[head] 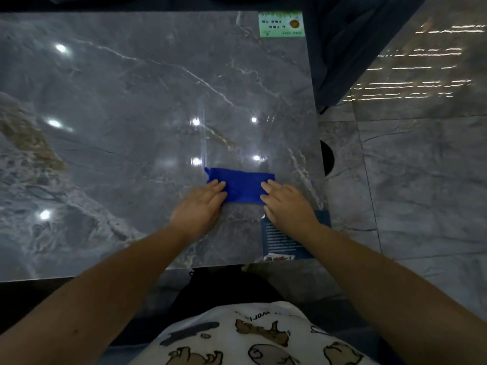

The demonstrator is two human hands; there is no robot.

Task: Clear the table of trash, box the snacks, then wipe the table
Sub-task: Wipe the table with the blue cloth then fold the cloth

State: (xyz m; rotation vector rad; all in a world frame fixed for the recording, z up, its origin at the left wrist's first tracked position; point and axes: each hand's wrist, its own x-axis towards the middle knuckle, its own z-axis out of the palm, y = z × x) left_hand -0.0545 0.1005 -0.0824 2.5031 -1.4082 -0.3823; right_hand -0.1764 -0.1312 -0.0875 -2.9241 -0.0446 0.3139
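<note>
A folded blue cloth (242, 185) lies flat on the grey marble table (126, 106), near its front right corner. My left hand (200, 206) presses on the cloth's left end with straight fingers. My right hand (286, 204) presses on its right end the same way. Both palms rest partly on the bare tabletop behind the cloth. A wet streak runs up the table from the cloth's left side.
A dark blue printed card (287, 241) lies at the table's front right corner, partly under my right wrist. A green sticker (281, 23) sits at the far right corner. The table's right edge drops to a tiled floor (421, 167). A dark seat (347, 48) stands beyond.
</note>
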